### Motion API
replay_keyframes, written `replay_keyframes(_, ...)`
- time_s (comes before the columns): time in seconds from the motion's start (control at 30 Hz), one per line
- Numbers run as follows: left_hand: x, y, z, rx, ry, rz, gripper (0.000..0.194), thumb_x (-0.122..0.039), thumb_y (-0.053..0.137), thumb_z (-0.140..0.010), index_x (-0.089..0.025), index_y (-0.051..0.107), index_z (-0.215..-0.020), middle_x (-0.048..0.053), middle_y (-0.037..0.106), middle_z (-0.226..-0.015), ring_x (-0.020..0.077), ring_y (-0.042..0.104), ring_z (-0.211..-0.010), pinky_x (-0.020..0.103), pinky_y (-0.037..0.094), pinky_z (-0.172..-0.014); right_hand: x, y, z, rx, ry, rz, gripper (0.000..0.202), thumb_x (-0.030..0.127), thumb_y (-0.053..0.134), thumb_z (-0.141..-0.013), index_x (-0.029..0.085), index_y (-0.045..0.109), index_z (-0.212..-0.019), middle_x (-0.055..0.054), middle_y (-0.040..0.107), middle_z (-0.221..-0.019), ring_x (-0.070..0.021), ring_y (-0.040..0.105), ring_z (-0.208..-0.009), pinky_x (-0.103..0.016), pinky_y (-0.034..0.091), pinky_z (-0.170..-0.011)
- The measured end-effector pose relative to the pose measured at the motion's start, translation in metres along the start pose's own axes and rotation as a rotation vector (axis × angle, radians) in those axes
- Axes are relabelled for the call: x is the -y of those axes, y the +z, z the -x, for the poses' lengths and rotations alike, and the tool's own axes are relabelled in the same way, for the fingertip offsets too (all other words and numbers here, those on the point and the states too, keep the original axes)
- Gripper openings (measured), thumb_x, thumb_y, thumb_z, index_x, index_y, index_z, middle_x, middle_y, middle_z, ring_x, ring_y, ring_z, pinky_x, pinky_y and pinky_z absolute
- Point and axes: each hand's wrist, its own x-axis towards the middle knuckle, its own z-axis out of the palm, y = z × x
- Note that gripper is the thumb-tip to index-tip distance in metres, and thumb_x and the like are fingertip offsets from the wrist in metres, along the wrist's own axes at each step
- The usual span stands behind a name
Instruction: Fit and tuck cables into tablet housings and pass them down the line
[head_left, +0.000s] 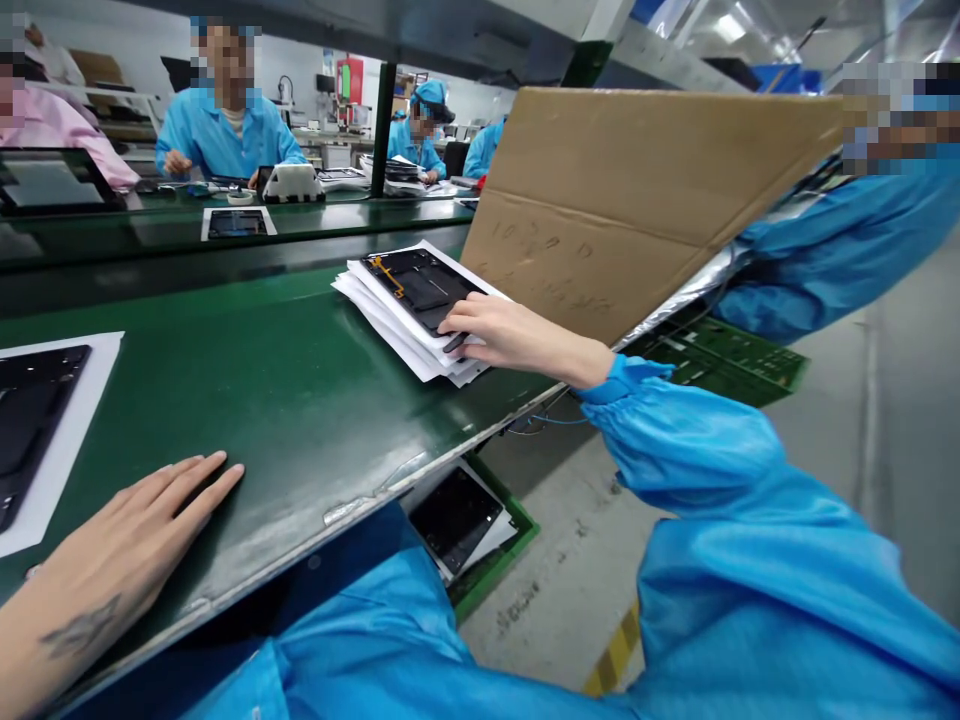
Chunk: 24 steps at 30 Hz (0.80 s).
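My left hand (139, 535) lies flat on the green work surface (247, 400), fingers stretched out, near the table's front edge. Just beyond it at the far left is a black device panel (37, 420) on a white sheet. My right hand (499, 330) reaches to a stack of white sheets (397, 335), its fingers bent at the near right corner of the black device panel (420, 285) on top, which has an orange flex strip. A small dark piece shows beneath the fingertips; whether it is held is unclear.
A large cardboard sheet (600, 200) leans behind the stack. Below the table edge, a green crate (517, 530) holds another dark panel (456, 520). Across the line sit people in blue (225, 135); another blue sleeve (832, 250) is at the right.
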Motion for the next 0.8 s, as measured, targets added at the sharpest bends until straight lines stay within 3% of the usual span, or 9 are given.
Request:
replay_keyframes(0.1,-0.003,-0.019,-0.039,-0.016,0.123,0.117,0.062,-0.018,0.035,-0.093,-0.039,0.046,-0.150,-0.002,0.064,-0.139,0.0252,0.068,-0.116,0.041,0.056,-0.098,0.000,0.001,-0.006,-0.007,0.019,0.006,0.022,0.009,0.050,-0.087,0.019,0.068,-0.096,-0.010,0.065,-0.091,-0.0230,0.052,-0.088,-0.034,0.041,-0.079)
replay_keyframes(0.17,-0.011,-0.029,-0.078,0.002,0.110,0.280,0.049,-0.026,0.039,-0.094,-0.035,0.061,-0.137,0.001,0.072,-0.125,0.0261,0.071,-0.103,0.039,0.058,-0.090,-0.002,0.004,-0.012,-0.009,0.015,-0.020,0.023,0.008,0.048,-0.086,0.021,0.066,-0.090,-0.008,0.063,-0.086,-0.0217,0.051,-0.086,-0.033,0.040,-0.077)
replay_keyframes(0.27,-0.027,-0.033,-0.149,-0.002,-0.095,0.706,0.034,-0.039,0.055,-0.089,-0.027,0.075,-0.114,0.006,0.076,-0.113,0.0283,0.071,-0.101,0.039,0.055,-0.093,-0.007,0.007,-0.017,-0.038,0.019,-0.063,0.022,0.009,0.046,-0.086,0.021,0.065,-0.087,-0.007,0.062,-0.085,-0.0206,0.051,-0.084,-0.031,0.040,-0.075)
replay_keyframes(0.33,-0.038,-0.030,-0.198,0.036,-0.349,1.163,0.028,-0.037,0.070,-0.082,-0.018,0.077,-0.102,0.010,0.077,-0.101,0.0272,0.072,-0.096,0.037,0.055,-0.094,-0.011,0.006,-0.018,-0.093,0.049,-0.091,0.021,0.012,0.044,-0.088,0.020,0.064,-0.089,-0.007,0.062,-0.089,-0.0201,0.052,-0.086,-0.031,0.042,-0.078)
replay_keyframes(0.4,-0.048,-0.026,-0.244,0.049,-0.436,1.362,0.033,-0.039,0.069,-0.087,-0.012,0.071,-0.105,0.013,0.076,-0.096,0.0240,0.074,-0.085,0.036,0.059,-0.087,-0.015,0.004,-0.018,-0.159,0.098,-0.116,0.020,0.015,0.043,-0.089,0.019,0.062,-0.093,-0.008,0.062,-0.093,-0.0198,0.054,-0.088,-0.032,0.044,-0.080)
replay_keyframes(0.5,-0.062,-0.019,-0.300,0.053,-0.464,1.547,0.039,-0.045,0.053,-0.099,-0.009,0.063,-0.110,0.017,0.076,-0.098,0.0213,0.075,-0.084,0.033,0.060,-0.084,-0.020,0.002,-0.019,-0.219,0.158,-0.150,0.016,0.018,0.045,-0.089,0.020,0.061,-0.094,-0.007,0.063,-0.095,-0.0199,0.055,-0.090,-0.033,0.045,-0.081)
replay_keyframes(0.63,-0.078,-0.009,-0.350,0.002,-0.514,1.684,0.042,-0.046,0.041,-0.105,-0.010,0.062,-0.105,0.014,0.074,-0.086,0.0197,0.074,-0.078,0.032,0.061,-0.080,-0.019,0.010,-0.023,-0.224,0.165,-0.186,0.014,0.018,0.049,-0.087,0.020,0.061,-0.093,-0.006,0.064,-0.093,-0.0200,0.056,-0.091,-0.033,0.045,-0.084)
replay_keyframes(0.73,-0.083,-0.003,-0.371,-0.095,-0.594,1.697,0.019,-0.027,0.055,-0.098,-0.010,0.061,-0.104,0.005,0.069,-0.074,0.0172,0.071,-0.069,0.033,0.062,-0.077,-0.013,0.015,-0.028,-0.240,0.153,-0.198,0.015,0.016,0.049,-0.087,0.020,0.062,-0.091,-0.006,0.063,-0.092,-0.0209,0.055,-0.092,-0.034,0.045,-0.085)
replay_keyframes(0.8,-0.083,-0.002,-0.378,-0.155,-0.629,1.701,0.014,-0.014,0.060,-0.090,-0.011,0.061,-0.103,0.002,0.066,-0.070,0.0159,0.069,-0.067,0.032,0.062,-0.075,-0.005,0.015,-0.029,-0.277,0.146,-0.205,0.016,0.018,0.049,-0.090,0.019,0.063,-0.098,-0.008,0.064,-0.099,-0.0223,0.056,-0.098,-0.036,0.046,-0.088)
